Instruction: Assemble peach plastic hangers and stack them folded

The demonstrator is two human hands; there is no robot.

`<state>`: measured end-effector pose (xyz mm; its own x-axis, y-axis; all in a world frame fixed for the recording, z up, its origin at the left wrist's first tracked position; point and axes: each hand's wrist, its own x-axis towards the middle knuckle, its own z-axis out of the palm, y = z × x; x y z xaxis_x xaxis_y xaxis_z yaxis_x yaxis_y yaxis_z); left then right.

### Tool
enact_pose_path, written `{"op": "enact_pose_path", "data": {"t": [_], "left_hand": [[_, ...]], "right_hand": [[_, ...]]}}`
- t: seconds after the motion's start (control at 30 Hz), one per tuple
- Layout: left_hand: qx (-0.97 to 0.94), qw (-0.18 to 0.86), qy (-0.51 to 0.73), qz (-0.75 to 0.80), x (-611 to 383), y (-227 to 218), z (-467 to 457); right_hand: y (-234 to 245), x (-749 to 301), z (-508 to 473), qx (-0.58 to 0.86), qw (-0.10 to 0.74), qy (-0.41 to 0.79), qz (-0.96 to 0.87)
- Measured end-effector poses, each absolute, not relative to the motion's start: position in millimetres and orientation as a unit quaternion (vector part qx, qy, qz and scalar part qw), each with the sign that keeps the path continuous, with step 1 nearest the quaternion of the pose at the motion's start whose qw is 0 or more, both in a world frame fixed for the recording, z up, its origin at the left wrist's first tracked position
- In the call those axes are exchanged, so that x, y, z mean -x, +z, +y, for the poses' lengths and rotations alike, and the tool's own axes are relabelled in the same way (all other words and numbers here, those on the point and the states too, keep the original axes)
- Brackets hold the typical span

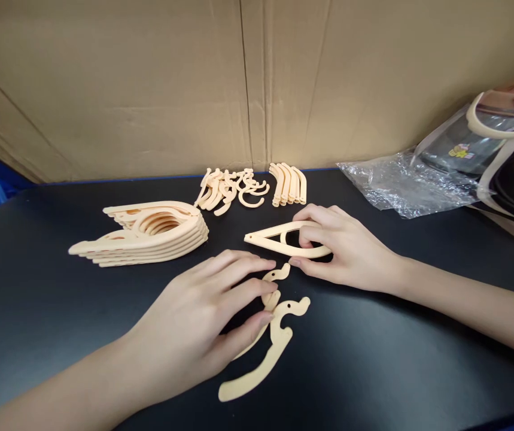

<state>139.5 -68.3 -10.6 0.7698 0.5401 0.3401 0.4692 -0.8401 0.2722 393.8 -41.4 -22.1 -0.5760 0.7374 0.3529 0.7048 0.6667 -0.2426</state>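
Note:
My left hand [221, 305] is closed on a cream plastic hanger hook [277, 274], its thumb and fingertips on the piece and covering much of it. A second hanger hook [279, 335] lies flat on the table just right of that thumb. My right hand [346, 245] grips a pointed, cream hanger frame [265, 237] between thumb and fingers, just beyond the hooks. The frame's narrow end, with a small hole, points left; its wider end is partly hidden by the fingers.
Stacked folded hangers [162, 239] stand at the left on the black table [41, 287]. Toward the back lie a pile of loose hooks [225, 188] and a row of curved arms [289, 184]. Clear plastic bags [400, 182] and a transparent bottle [458, 143] sit at right, before cardboard [149, 90].

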Motion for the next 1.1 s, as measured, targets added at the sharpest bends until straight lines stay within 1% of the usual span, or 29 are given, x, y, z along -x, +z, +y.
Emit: {"op": "enact_pose_path", "data": {"t": [0.23,0.5,0.6,0.73,0.83,0.93,1.1], "left_hand": [[-0.936,0.055,0.235,0.256,-136.8,-14.9,-62.5],[-0.934,0.023,0.218,0.282,-137.0,-16.2,-63.9],[-0.936,0.016,0.211,0.281,-136.6,-15.0,-64.3],[-0.942,-0.041,0.207,0.261,-136.8,-13.0,-64.7],[-0.943,-0.084,0.211,0.242,-137.6,-11.2,-64.9],[-0.942,-0.107,0.208,0.239,-136.7,-10.0,-64.5],[-0.927,-0.137,0.211,0.278,-130.8,-16.5,-60.6]], "right_hand": [[-21.8,-393.6,-41.6,0.405,0.208,0.031,-0.89],[-19.7,-393.9,-42.7,0.383,0.202,0.046,-0.9],[-19.4,-394.0,-42.5,0.372,0.226,0.043,-0.899],[-22.2,-394.6,-41.3,0.337,0.29,0.018,-0.896],[-24.9,-394.8,-40.5,0.307,0.267,0.043,-0.913],[-25.4,-394.0,-40.7,0.306,0.245,0.059,-0.918],[-23.0,-392.3,-41.8,0.306,0.229,0.062,-0.922]]}}
